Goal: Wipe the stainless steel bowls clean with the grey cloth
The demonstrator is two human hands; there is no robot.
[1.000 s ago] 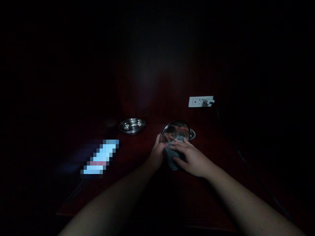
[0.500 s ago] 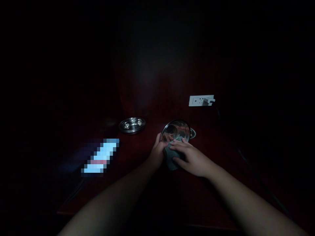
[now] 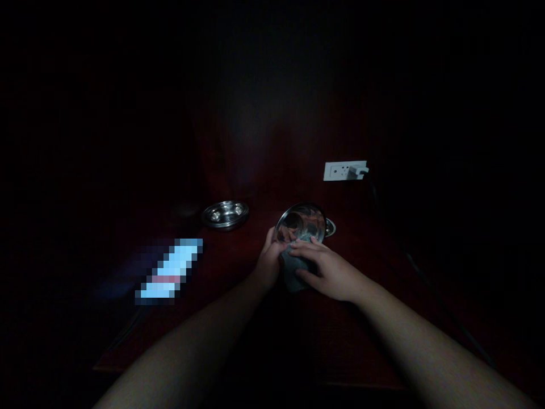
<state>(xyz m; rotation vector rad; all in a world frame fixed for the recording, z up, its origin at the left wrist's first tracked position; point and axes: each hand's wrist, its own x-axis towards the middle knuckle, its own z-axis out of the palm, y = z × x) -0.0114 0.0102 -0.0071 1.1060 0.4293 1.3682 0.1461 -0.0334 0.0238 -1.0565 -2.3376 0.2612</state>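
A shiny metal bowl (image 3: 300,221) is tilted so that its open mouth faces me. My left hand (image 3: 270,261) grips it at the lower left, thumb at the rim and the other fingers partly hidden behind it. A grey-green cloth (image 3: 294,272) hangs over the bowl's near rim. My right hand (image 3: 326,270) holds the cloth against that rim, its fingers reaching toward the inside. Behind the bowl on the right, part of another small metal dish (image 3: 330,227) shows.
Shallow metal bowls (image 3: 225,215), seemingly stacked, stand at the back left of the dark red table (image 3: 238,250). A lit, blurred-out screen (image 3: 170,270) lies at the left. A white wall socket (image 3: 336,171) holds a plug, and a dark cable (image 3: 443,307) runs down the right side.
The whole view has shifted slightly, with everything a little further left and up. Both hands keep their hold on the bowl and cloth with hardly any change.
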